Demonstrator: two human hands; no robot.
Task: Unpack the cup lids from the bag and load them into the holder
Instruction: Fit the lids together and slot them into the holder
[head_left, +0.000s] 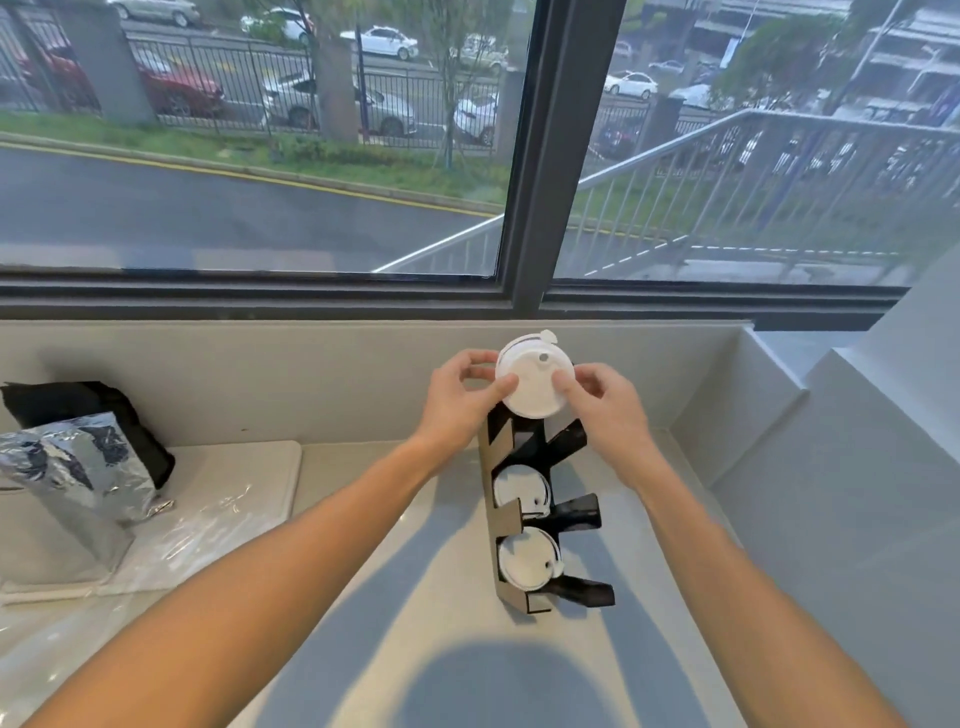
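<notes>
Both hands, left (457, 400) and right (605, 402), close fingers on lids (534, 382) at the holder's (501, 467) 12 o'clock end.

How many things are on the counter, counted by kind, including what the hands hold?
White cup lids or lid stacks: 3, one held by both hands, two in the holder
Black holder: 1
Silver foil bag: 1
Black bag: 1
Clear plastic wrap: 1
Total: 7
</notes>
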